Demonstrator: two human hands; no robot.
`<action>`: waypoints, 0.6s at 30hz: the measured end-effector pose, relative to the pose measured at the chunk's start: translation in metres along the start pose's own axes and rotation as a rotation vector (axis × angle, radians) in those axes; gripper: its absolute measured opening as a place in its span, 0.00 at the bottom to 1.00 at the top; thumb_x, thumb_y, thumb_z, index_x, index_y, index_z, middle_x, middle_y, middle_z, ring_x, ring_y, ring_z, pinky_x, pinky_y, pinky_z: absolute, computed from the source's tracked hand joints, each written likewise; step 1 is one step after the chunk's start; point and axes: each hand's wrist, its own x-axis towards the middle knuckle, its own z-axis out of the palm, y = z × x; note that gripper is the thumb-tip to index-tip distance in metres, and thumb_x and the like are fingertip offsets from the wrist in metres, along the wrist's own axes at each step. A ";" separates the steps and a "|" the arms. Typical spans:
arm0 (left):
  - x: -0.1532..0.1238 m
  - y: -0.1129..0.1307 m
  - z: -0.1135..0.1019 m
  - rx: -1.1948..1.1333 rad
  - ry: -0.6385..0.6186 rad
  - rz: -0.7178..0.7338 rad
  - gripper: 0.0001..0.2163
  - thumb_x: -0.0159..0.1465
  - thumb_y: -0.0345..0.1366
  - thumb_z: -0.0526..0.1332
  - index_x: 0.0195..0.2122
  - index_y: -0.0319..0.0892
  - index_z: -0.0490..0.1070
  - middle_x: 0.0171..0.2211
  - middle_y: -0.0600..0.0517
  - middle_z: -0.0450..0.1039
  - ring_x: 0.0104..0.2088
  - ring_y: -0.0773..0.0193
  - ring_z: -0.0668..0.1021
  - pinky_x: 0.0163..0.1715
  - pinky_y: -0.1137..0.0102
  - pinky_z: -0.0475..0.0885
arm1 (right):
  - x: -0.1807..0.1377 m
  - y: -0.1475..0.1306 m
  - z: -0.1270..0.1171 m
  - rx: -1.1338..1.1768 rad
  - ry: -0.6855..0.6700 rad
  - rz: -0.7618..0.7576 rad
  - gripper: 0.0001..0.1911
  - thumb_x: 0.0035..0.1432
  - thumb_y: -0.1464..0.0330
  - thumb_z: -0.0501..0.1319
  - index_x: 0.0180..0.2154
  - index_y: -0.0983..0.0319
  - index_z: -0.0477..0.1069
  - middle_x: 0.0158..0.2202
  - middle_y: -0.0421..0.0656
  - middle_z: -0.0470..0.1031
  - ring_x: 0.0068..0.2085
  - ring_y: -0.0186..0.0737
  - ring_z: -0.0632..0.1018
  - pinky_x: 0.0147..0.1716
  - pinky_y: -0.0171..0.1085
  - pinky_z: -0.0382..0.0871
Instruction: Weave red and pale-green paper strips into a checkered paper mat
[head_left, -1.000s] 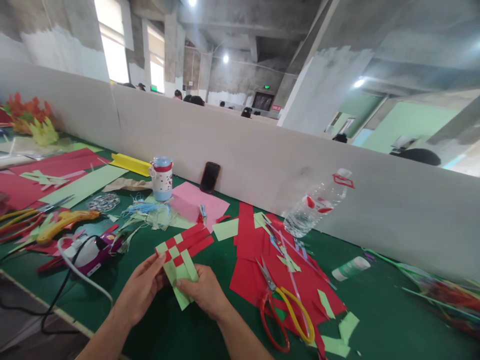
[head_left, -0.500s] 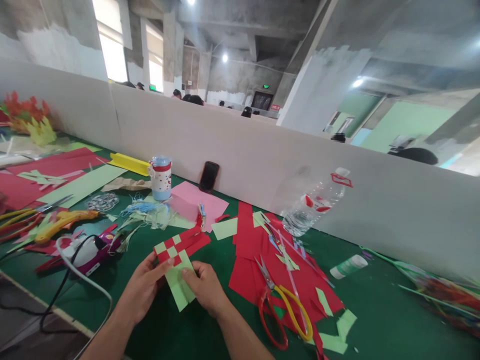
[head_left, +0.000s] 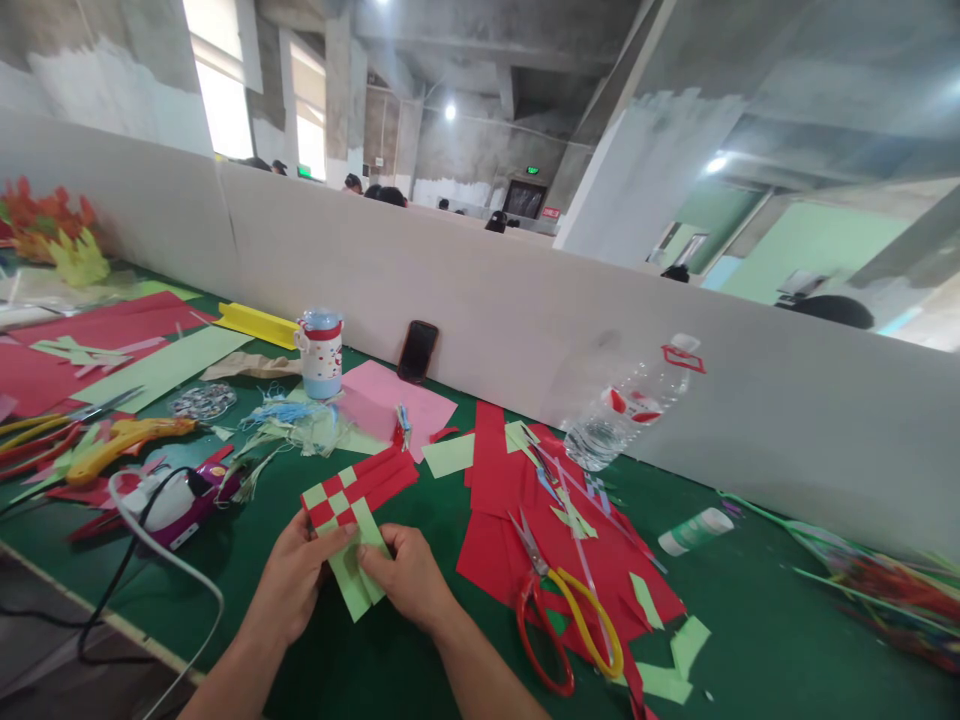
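Observation:
Red and light green paper strips form a woven paper piece [head_left: 339,502] with a checkered patch, held a little above the green table. My left hand [head_left: 298,568] pinches its left side, thumb on top near the checks. With thumb and fingers, my right hand [head_left: 409,568] grips the green strips at the right. Loose red strip ends point up and right, while green ends hang toward me. To the right of my hands, scissors [head_left: 541,575] with one red and one yellow handle lie slightly open on red paper sheets [head_left: 487,545].
A tilted water bottle [head_left: 628,405] leans on the white partition [head_left: 510,300]. Nearby lie a glue stick [head_left: 695,532] and green scraps [head_left: 688,648]. Leftward are a cup [head_left: 322,355], a phone [head_left: 418,351], a yellow glue gun [head_left: 129,447] and a purple-white power strip [head_left: 184,500] with cables.
Both hands and the woven paper have shifted slightly left and down. My left thumb has slid a little right across the piece, and the red strip ends lie closer together.

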 end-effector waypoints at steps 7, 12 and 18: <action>0.000 0.002 0.000 -0.022 0.018 0.006 0.26 0.40 0.33 0.76 0.42 0.39 0.73 0.33 0.49 0.82 0.33 0.53 0.83 0.32 0.67 0.77 | -0.002 -0.005 -0.001 -0.046 -0.009 0.021 0.10 0.51 0.64 0.59 0.23 0.61 0.64 0.21 0.34 0.57 0.24 0.30 0.58 0.22 0.31 0.54; -0.001 0.007 -0.001 -0.024 -0.023 -0.004 0.26 0.41 0.34 0.77 0.43 0.39 0.75 0.35 0.47 0.82 0.35 0.52 0.83 0.33 0.66 0.77 | -0.002 -0.004 -0.001 -0.055 -0.017 0.026 0.10 0.51 0.63 0.60 0.23 0.61 0.64 0.21 0.34 0.56 0.24 0.30 0.58 0.21 0.31 0.52; -0.002 0.007 -0.001 -0.034 -0.026 -0.020 0.25 0.41 0.36 0.77 0.41 0.38 0.75 0.33 0.47 0.82 0.31 0.53 0.83 0.29 0.67 0.76 | -0.002 -0.004 -0.003 -0.071 -0.058 -0.011 0.15 0.52 0.60 0.62 0.22 0.60 0.60 0.21 0.33 0.55 0.24 0.30 0.57 0.22 0.31 0.51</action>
